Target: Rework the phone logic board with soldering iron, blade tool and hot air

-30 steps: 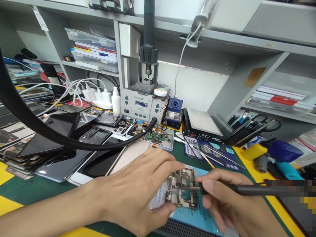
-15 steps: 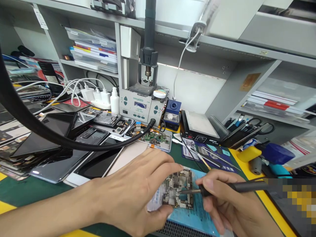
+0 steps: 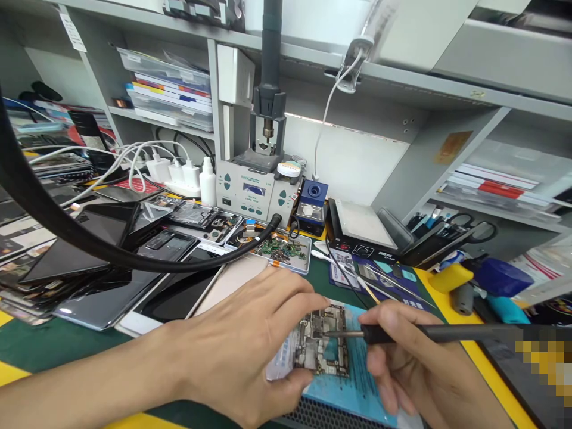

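Note:
A small phone circuit board [image 3: 331,351] lies over a blue pad [image 3: 346,396]. My left hand [image 3: 243,351] is closed around the board's left side, thumb at the lower edge and index finger at the upper one. Under that palm shows a crumpled piece of whitish wrapping [image 3: 281,360]. My right hand [image 3: 409,357] grips a soldering iron [image 3: 375,334] by its black handle, like a pen. The iron's metal tip meets the upper middle of the board, and whether it touches is too fine to see.
Several phones [image 3: 111,292] are piled at left. A hot air station [image 3: 250,193] stands behind, its black hose [image 3: 147,262] arching across the left. A tray of small boards [image 3: 286,250], a flat heating plate [image 3: 361,223] and tweezers [image 3: 402,283] lie beyond my hands.
My right hand has shifted the soldering iron slightly upward, so its tip sits higher on the board and the handle lies more level. My left hand and the board keep their place.

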Demonstrator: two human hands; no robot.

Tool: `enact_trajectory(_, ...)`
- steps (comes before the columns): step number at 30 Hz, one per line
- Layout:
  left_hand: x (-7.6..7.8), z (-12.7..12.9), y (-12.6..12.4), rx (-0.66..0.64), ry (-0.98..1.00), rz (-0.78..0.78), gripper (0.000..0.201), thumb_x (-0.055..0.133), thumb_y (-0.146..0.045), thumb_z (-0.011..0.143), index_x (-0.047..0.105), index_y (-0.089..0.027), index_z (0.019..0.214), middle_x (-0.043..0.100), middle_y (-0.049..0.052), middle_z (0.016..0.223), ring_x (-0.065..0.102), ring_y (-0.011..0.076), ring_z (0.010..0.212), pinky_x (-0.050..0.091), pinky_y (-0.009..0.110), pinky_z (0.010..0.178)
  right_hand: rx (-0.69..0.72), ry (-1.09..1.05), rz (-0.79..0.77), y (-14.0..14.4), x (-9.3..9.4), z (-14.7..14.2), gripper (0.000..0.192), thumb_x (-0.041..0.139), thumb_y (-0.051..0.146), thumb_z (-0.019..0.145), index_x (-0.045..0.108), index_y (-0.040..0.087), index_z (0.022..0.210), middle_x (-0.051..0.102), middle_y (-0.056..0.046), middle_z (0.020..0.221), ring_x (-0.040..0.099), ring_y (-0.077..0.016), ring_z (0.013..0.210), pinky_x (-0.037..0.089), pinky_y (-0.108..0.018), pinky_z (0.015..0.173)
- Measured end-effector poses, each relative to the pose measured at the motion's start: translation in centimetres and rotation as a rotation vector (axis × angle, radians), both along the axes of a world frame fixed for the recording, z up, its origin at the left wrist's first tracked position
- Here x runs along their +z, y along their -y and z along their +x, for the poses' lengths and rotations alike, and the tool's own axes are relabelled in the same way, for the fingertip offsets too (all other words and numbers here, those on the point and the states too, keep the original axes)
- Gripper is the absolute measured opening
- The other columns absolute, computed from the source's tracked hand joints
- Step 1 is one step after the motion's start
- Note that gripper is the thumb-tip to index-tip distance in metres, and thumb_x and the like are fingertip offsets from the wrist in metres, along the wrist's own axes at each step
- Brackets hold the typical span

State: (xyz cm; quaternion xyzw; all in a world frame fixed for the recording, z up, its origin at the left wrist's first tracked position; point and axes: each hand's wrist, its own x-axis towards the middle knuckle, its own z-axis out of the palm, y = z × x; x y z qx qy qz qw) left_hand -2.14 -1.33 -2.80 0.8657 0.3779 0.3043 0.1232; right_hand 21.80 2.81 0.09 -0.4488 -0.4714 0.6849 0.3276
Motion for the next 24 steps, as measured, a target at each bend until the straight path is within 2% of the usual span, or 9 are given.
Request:
enact_trajectory(5, -0.01, -0.10, 0.00, 0.000, -0.008, -0.008, 0.062, 0.067, -0.024, 0.082, 0.042, -0.019, 0.138, 0.053, 0.011, 0.128, 0.054, 0.0255, 0.116, 0.048, 0.041, 0.104, 0.048, -0.056, 0.011, 0.07, -0.05, 0.05, 0.034, 0.094, 0.038, 0.070, 0.077, 0.016, 0.089, 0.075, -0.004, 0.060, 0.070, -0.0153, 0.045, 0.046, -0.014, 0.037)
enact_trajectory(8, 0.04, -0.12, 0.02, 0.005, -0.009, -0.009, 0.061, 0.067, -0.023, 0.082, 0.043, -0.018, 0.138, 0.053, 0.011, 0.128, 0.053, 0.0255, 0.117, 0.048, 0.041, 0.104, 0.041, -0.034, 0.036, 0.03, -0.17, -0.13, 0.032, 0.091, 0.041, 0.074, 0.074, 0.015, 0.082, 0.073, -0.003, 0.057, 0.068, -0.0138, 0.041, 0.047, -0.015, 0.035)
enact_trajectory(16, 0.08, -0.06, -0.04, 0.014, -0.012, -0.018, 0.057, 0.067, -0.026, 0.084, 0.044, -0.019, 0.135, 0.054, 0.011, 0.126, 0.054, 0.0263, 0.116, 0.048, 0.043, 0.103, 0.004, 0.023, 0.038, 0.01, -0.33, -0.57, 0.043, 0.091, 0.048, 0.073, 0.065, 0.015, 0.066, 0.073, -0.002, 0.055, 0.066, -0.0112, 0.039, 0.047, -0.012, 0.033)
enact_trajectory(24, 0.16, -0.03, 0.04, 0.015, -0.017, -0.031, 0.057, 0.066, -0.027, 0.084, 0.044, -0.019, 0.136, 0.054, 0.011, 0.127, 0.054, 0.0261, 0.116, 0.048, 0.042, 0.103, -0.007, 0.030, 0.033, 0.10, -0.23, -0.67, 0.044, 0.091, 0.048, 0.073, 0.063, 0.016, 0.063, 0.071, -0.001, 0.053, 0.065, -0.0106, 0.037, 0.047, -0.012, 0.033)
